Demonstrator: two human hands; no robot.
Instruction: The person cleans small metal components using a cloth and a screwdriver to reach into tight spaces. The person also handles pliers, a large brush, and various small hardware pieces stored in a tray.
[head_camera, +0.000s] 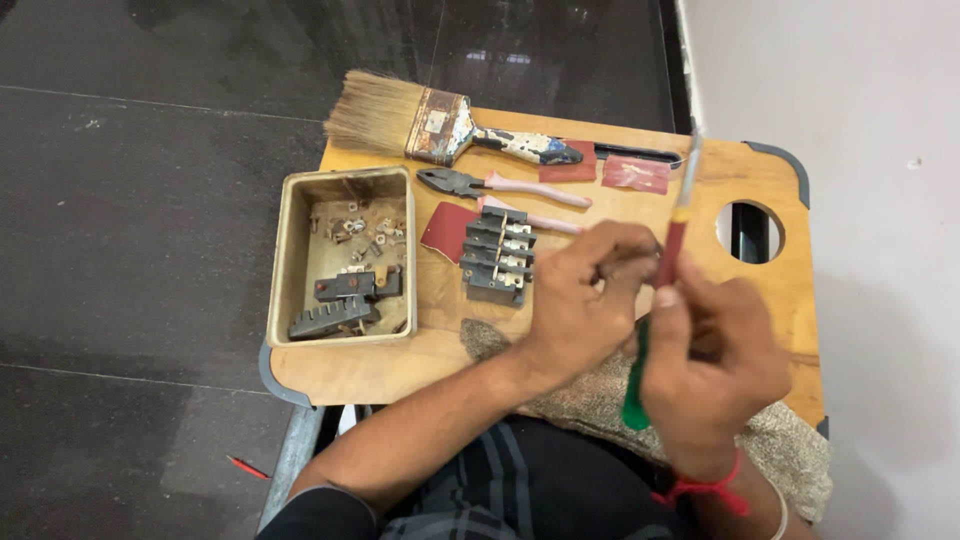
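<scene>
Over wooden stool (760, 170), screwdriver (668, 262) in right hand (712, 375)

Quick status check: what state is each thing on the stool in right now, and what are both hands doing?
Screwdriver: gripped in right hand, shaft pointing up.
Left hand: closed around something small, hidden.
Pliers: lying flat, jaws shut.
Paintbrush: lying flat, untouched.
Terminal block: resting on the wooden stool top.
Metal tray: open, holding small screws and black parts.
Sandpaper pieces: lying flat.

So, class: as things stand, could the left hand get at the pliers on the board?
Probably yes. The left hand hovers close to the pliers, which lie uncovered; only the black terminal block sits between, low enough to pass over.
</scene>
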